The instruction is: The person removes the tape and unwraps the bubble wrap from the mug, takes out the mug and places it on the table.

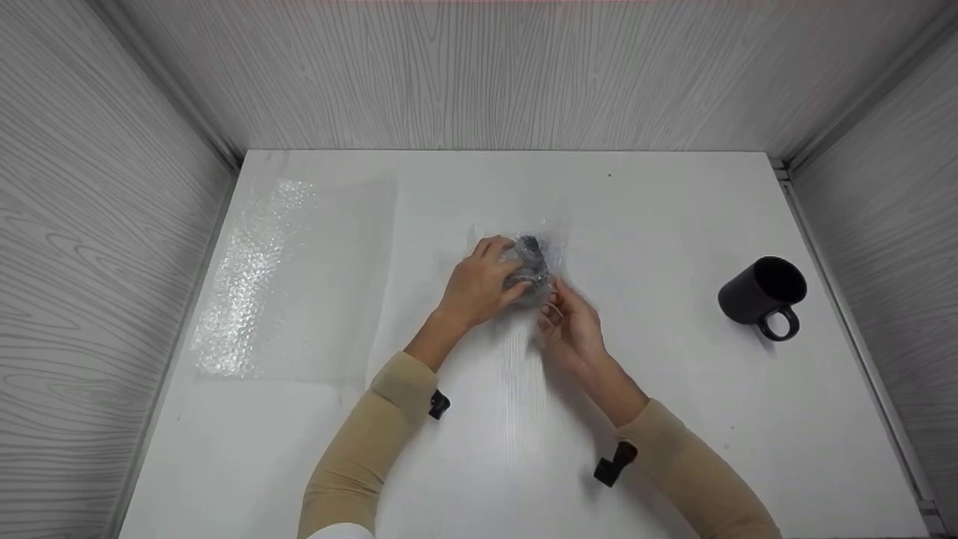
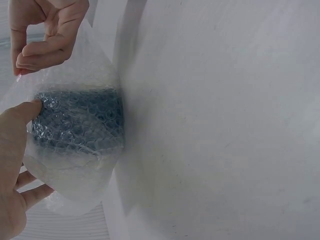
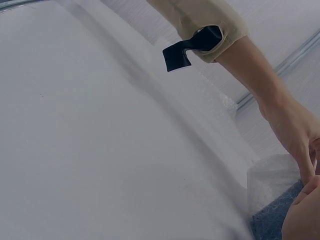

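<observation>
Near the middle of the table, a dark blue-black object (image 2: 80, 122) is wrapped in clear bubble wrap (image 2: 75, 192); its exact kind is hard to tell through the bubbles. My left hand (image 1: 479, 288) holds this bundle from the left, thumb on the near side and fingers spread around the far side. At the bundle's right, near edge, my right hand (image 1: 572, 322) pinches a bit of the wrap between thumb and forefinger, its other fingers curled. The right wrist view shows the bundle only partly, behind the hands.
A black mug (image 1: 760, 293) stands at the right of the table, handle toward the front. A flat sheet of bubble wrap (image 1: 299, 284) lies on the left. Grey wood-grain panels (image 1: 509, 75) enclose the white table (image 1: 479, 464) at the back and sides.
</observation>
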Demonstrator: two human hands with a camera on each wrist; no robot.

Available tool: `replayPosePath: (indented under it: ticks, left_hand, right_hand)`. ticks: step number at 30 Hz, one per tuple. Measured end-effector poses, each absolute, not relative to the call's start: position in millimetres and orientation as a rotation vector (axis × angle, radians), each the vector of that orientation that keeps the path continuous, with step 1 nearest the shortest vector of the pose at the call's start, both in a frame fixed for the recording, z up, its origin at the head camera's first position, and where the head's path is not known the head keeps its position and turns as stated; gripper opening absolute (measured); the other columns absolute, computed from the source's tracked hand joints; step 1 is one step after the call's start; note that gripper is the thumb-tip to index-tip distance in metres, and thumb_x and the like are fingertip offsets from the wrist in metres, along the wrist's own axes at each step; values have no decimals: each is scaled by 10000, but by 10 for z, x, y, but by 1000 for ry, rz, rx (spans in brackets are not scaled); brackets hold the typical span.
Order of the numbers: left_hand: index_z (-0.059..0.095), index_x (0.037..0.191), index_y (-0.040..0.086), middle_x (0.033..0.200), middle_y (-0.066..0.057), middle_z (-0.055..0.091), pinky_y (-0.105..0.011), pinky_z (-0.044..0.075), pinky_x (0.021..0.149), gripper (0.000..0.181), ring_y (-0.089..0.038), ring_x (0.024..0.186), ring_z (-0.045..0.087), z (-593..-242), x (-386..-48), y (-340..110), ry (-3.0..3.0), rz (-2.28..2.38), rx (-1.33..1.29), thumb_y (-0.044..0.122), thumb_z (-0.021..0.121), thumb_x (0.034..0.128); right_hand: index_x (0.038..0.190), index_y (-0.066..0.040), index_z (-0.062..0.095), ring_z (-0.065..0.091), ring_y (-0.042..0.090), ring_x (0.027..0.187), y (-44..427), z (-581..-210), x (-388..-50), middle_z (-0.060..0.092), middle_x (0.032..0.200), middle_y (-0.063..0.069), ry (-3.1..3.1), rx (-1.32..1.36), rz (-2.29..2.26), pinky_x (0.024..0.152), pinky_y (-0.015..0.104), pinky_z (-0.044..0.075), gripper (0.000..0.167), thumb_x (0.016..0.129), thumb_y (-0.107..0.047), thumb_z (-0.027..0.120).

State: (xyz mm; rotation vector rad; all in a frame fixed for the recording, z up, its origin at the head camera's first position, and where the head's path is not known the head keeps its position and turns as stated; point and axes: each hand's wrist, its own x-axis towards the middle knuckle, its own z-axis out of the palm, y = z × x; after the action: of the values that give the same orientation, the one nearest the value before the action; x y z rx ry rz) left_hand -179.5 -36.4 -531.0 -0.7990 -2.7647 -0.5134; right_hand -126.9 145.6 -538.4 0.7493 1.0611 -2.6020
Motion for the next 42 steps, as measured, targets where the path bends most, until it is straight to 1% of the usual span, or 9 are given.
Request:
replayPosePath:
  ticks: [8,15,19,24,34,42]
  left_hand:
    - [767,1235,160,1445,-93,611,-406,627,956,373,-291,1381,566,-5304,-1786,-364,-2763,-518,-802,448,695,1008]
    - [761,1269,165,1476,-90,592,-382,600,1028,414,-282,1410,548,-5291,-1781,-368,-2802,-483,-799,482,654,1025]
    - [760,1273,166,1481,-90,591,-391,599,1030,419,-282,1414,545,-5289,-1781,-366,-2808,-479,-797,486,650,1027]
    - [768,1252,159,1470,-96,600,-398,601,1026,405,-287,1406,552,-5288,-1783,-364,-2792,-494,-800,474,668,1019]
    - [769,1245,159,1467,-94,601,-398,612,1002,397,-287,1399,557,-5291,-1785,-362,-2790,-495,-798,469,678,1014]
    - [770,1232,161,1469,-85,600,-387,628,964,392,-280,1398,556,-5290,-1781,-360,-2797,-525,-792,472,679,1012]
  right_hand:
    - [975,-156,677,552,104,778,1508,-5385,-1272,592,854,-43,1038,753,-2599,681,212,507,172,1079,-271,604]
    - [1042,-167,612,522,110,858,1565,-5367,-1263,574,899,-57,1050,746,-2566,769,215,480,141,1081,-301,596]
    - [1046,-168,612,536,108,844,1591,-5366,-1264,584,881,-59,1040,761,-2566,762,218,485,142,1073,-308,610]
    - [1098,-153,604,545,109,828,1636,-5378,-1274,593,866,-55,1048,774,-2571,735,220,493,148,1067,-297,622]
    - [1037,-176,633,548,119,834,1718,-5410,-1280,592,875,-46,1021,804,-2569,748,229,501,124,1064,-296,628]
    - [1066,-169,626,540,128,873,1781,-5407,-1272,572,909,-46,1008,831,-2575,769,234,491,138,1062,-307,625]
